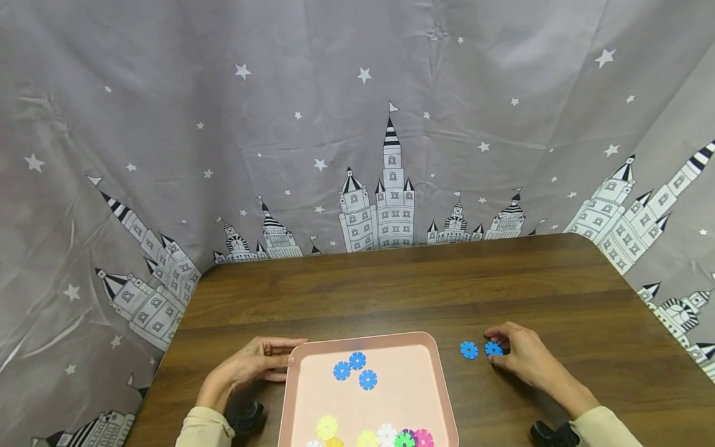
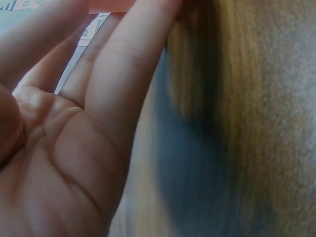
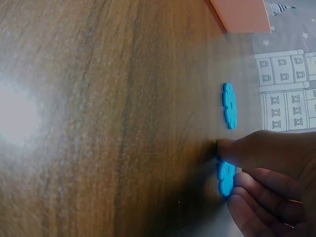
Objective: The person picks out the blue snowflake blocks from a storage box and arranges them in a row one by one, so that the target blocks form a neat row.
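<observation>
- A blue notched disc [image 1: 494, 349], right of the pink tray [image 1: 408, 372], is pinched by the right hand [image 1: 524, 355].
- It might be dropped, its rim being thin; the tray, touched at its left edge by the left hand's [image 1: 250, 367] straight fingers, could be nudged.
- Beneath the tray, a wood-grain table [image 1: 391, 298] is seen; behind, a castle-print curtain [image 1: 313, 136].

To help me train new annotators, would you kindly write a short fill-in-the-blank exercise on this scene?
1. The left hand touches the tray, while the right hand pinches a notched disc coloured ____.
2. In the tray's visible part, discs of that colour number ____.
3. Another disc lies on the table, nearer the ____ hand.
Missing words: blue; three; right.
</observation>
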A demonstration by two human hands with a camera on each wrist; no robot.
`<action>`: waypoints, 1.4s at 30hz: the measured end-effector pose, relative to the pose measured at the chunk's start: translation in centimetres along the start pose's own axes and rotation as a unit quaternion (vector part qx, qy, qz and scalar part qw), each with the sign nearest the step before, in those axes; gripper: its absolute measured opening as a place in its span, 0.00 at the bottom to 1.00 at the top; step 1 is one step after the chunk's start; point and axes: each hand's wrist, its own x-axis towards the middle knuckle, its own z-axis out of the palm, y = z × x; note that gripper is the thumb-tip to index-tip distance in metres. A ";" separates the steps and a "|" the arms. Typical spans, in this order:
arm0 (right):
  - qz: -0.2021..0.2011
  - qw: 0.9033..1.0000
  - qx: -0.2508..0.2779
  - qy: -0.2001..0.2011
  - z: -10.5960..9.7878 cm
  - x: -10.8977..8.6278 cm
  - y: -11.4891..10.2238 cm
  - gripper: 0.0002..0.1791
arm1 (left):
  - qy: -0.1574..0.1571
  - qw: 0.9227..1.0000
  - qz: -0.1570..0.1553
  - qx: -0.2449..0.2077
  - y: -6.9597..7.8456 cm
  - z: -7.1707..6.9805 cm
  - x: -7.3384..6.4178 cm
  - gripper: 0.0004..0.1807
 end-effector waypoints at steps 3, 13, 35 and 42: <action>0.001 1.000 -0.003 -0.001 0.0 0.0 0.0 0.21 | -0.003 1.000 0.001 0.001 0.0 0.0 0.0 0.23; -0.012 1.000 -0.009 0.000 -0.1 -0.2 0.0 0.20 | -0.002 1.000 0.002 0.000 0.0 0.1 -0.2 0.24; -0.018 1.000 0.006 0.010 -1.1 1.3 -2.8 0.20 | -0.011 1.000 0.012 -0.009 -0.1 0.0 -0.4 0.23; -0.028 0.999 0.039 -0.010 -0.5 2.5 -5.3 0.22 | -0.003 1.000 0.006 -0.013 0.0 0.0 -0.4 0.24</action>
